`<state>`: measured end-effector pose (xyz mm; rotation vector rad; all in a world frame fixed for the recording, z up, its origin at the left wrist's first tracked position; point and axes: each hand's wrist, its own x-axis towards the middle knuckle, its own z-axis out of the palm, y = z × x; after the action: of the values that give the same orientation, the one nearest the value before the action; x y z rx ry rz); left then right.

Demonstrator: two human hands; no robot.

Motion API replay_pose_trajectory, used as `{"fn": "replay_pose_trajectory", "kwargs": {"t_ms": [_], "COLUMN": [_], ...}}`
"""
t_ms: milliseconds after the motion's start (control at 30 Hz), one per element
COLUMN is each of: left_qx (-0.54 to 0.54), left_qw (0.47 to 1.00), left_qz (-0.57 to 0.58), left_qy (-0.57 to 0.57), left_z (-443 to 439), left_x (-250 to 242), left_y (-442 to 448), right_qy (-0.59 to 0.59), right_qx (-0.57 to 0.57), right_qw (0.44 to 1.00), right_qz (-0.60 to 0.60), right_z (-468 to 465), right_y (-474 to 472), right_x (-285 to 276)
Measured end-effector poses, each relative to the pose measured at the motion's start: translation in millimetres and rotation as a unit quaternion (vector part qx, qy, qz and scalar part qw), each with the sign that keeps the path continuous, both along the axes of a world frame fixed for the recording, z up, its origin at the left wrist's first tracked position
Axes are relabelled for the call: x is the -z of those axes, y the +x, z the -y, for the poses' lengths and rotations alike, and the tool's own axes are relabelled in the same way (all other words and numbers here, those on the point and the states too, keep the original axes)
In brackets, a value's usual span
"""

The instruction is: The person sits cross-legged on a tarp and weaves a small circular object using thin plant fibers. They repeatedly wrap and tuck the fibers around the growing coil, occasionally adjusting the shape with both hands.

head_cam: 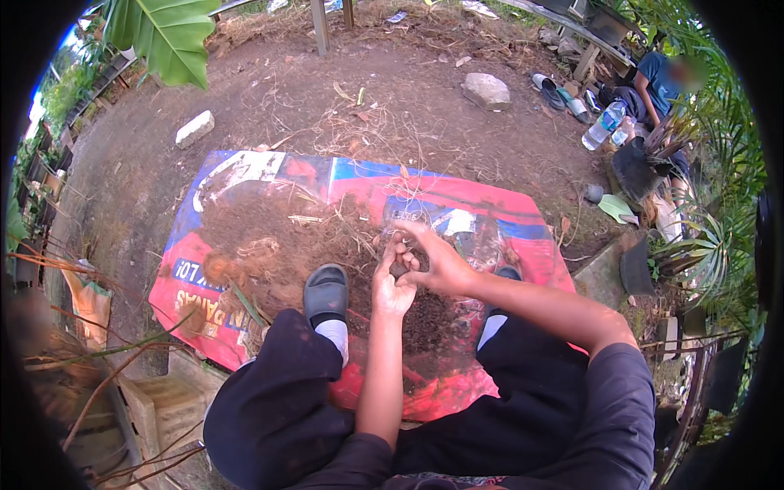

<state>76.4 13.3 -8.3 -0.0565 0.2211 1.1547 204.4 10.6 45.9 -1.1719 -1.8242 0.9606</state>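
My left hand [395,285] is palm up over the sheet, its fingers curled around what looks like a small dark clump. Arched over it from the right, my right hand [438,263] has its thumb at the left palm and its fingertips near the left fingers. Whether it pinches anything is hidden by blur. Below both hands lies loose dark soil [429,324] on a red and blue printed plastic sheet [520,211]. Brown coconut-like fibre [245,223] covers the sheet's left part. Thin pale strands [410,184] lie just beyond my fingertips.
My sandalled foot [326,291] stands on the sheet. Beyond it are a white block [195,129] and a grey stone [487,90]. At right, a seated person [658,82] is near sandals [560,95], a water bottle [604,125] and a black plant pot [637,168]. A large leaf [162,37] hangs upper left.
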Motion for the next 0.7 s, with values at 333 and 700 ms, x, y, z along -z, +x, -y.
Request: {"fn": "replay_pose_trajectory", "kwargs": {"t_ms": [333, 700], "left_qx": [-0.002, 0.014], "left_qw": [0.994, 0.995], "left_qz": [-0.094, -0.055], "left_qy": [0.062, 0.085], "left_z": [5, 0], "left_x": [-12, 10], "left_y": [9, 2], "right_qy": [-0.181, -0.174], "right_qx": [-0.004, -0.097], "right_qw": [0.983, 0.979], "right_qz": [-0.012, -0.046], "right_z": [3, 7], "right_y": [8, 1], "right_x": [17, 28]}}
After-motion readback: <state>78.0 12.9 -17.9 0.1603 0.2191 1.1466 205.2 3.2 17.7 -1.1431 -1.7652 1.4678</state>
